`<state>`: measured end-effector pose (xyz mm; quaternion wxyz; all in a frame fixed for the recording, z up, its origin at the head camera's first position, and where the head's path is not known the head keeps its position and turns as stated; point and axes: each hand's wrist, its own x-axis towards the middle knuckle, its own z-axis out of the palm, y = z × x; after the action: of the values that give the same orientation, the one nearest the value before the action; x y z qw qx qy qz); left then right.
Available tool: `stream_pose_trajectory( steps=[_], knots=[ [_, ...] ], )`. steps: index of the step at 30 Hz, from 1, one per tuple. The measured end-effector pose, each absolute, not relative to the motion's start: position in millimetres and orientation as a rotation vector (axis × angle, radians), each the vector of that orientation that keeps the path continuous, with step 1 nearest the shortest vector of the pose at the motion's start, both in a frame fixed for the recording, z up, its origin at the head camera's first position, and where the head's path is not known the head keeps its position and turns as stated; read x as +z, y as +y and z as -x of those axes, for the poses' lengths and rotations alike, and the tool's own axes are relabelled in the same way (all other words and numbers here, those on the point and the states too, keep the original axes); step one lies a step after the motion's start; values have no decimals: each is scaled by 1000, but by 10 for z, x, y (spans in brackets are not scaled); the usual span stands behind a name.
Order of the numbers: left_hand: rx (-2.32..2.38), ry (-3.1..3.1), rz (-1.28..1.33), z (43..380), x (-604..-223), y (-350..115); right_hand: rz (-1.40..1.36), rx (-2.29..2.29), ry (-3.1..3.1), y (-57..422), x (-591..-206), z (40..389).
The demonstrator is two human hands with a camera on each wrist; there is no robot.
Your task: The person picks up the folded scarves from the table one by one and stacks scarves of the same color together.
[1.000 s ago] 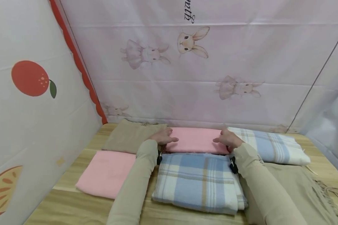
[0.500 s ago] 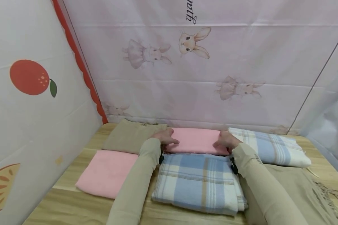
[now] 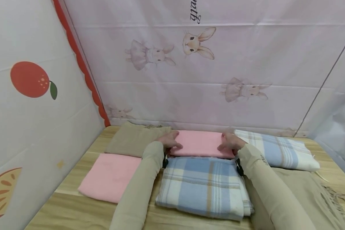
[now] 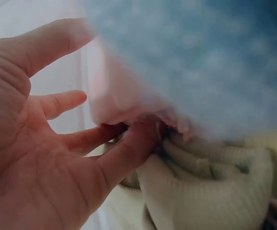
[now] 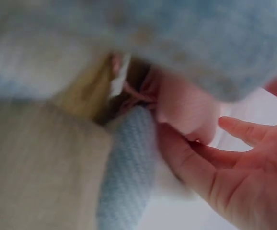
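Observation:
In the head view a folded pink scarf (image 3: 201, 143) lies at the back middle of the table. My left hand (image 3: 168, 140) grips its left end, thumb over the top and other fingertips tucked below the edge in the left wrist view. At the opposite end my right hand (image 3: 230, 142) holds the scarf the same way; the right wrist view shows a fingertip under the pink fold (image 5: 189, 112). Right in front of it lies a folded blue-and-white plaid scarf (image 3: 201, 188). Blurred blue cloth (image 4: 201, 62) covers much of the left wrist view.
A folded beige scarf (image 3: 135, 140) lies back left, with another pink one (image 3: 112, 177) before it. Back right is a second plaid scarf (image 3: 279, 150); a fringed beige one (image 3: 302, 191) lies front right, partly under my right sleeve. A printed curtain (image 3: 172, 95) hangs behind the wooden table (image 3: 74, 206).
My right hand has shifted slightly inward, its fingers more bent around the scarf's end. The left hand has moved slightly toward the front. The scarves stay nearly where they were.

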<state>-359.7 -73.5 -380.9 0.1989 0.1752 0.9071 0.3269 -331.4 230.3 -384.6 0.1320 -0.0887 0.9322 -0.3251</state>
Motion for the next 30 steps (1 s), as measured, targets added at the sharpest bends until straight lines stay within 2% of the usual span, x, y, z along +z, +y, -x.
stream_pose_trajectory(
  steps=[12,21,30],
  knots=[
    [963,2529,-345,3768,-3910,-684,325,-1161,2640,2321,-3965,3365],
    [1110,2422,-409,3835,-4015,-702,243,-1285,2487,2407,-4030,3421],
    [1292,2342,-379,3809,-4029,-692,305,-1363,2437,2462,-4032,3410]
  ],
)
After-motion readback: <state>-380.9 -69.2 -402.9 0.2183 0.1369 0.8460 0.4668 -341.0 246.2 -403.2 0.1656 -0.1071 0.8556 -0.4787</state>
